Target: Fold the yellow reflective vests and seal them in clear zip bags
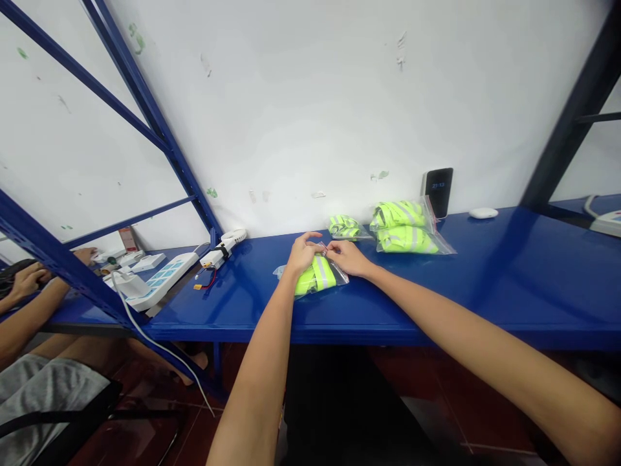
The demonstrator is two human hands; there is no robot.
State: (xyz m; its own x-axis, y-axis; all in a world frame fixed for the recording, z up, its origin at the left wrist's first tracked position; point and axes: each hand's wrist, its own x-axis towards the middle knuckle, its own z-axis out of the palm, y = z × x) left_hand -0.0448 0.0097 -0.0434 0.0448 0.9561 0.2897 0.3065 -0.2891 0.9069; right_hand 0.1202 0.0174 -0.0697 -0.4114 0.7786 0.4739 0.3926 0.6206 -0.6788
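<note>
A clear plastic bag [316, 277] with a folded neon-yellow cloth with silver reflective strips inside lies on the blue table in front of me. At its right edge, my right hand [347, 257] pinches the bag's opening. My left hand [304, 254] rests over the bag's upper part, thumb and fingers closed at the same edge beside the right hand. Just behind stands a smaller bagged neon bundle [345, 226]. To the right of that sits a larger clear bag [405, 228] holding more neon-yellow reflective material.
A phone [439, 192] leans upright on the wall, near a white oval case [483, 213]. On the left are a white handheld fan [233, 238], a small device with red and yellow leads [209, 272] and a power strip [165, 279]. Beyond the blue frame [160, 139], another person's hands work.
</note>
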